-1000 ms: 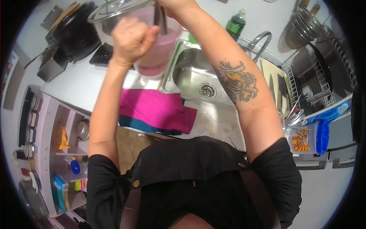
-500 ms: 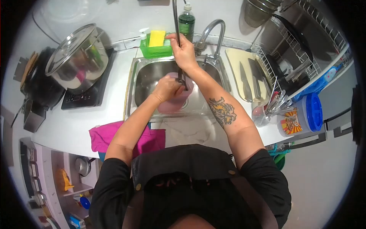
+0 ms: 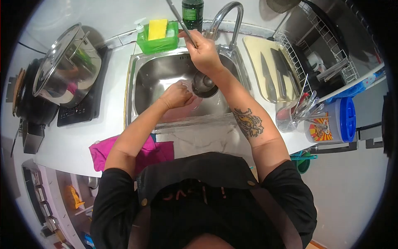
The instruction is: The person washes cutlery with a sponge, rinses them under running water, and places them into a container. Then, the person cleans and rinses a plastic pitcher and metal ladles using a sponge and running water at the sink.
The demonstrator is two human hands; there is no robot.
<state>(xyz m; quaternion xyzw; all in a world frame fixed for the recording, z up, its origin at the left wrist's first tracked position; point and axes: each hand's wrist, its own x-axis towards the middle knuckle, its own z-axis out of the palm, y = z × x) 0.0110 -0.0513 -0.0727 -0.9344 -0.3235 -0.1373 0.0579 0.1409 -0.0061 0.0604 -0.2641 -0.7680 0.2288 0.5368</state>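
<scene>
My right hand (image 3: 203, 52) is closed round the long metal handle of a ladle (image 3: 202, 85). The handle rises up and left past the hand, while the round bowl hangs below it over the sink (image 3: 145, 81). Closed at the rim of a translucent pink container (image 3: 182, 113), my left hand (image 3: 178, 95) sits just left of the ladle's bowl. The container stands low in the sink, partly covered by my left hand and forearm.
Behind the sink are a green caddy (image 3: 157, 45) with a yellow sponge (image 3: 157, 29), a dark green bottle (image 3: 192, 15) and a curved faucet (image 3: 238, 25). Knives lie on a cutting board (image 3: 253, 54) at right. A large pot (image 3: 68, 68) stands left; a magenta cloth (image 3: 161, 151) lies in front.
The ladle's bowl has come out of the pink container and now hangs to its right. Its handle leans more to the left. My left hand stays at the container; the camera view has shifted.
</scene>
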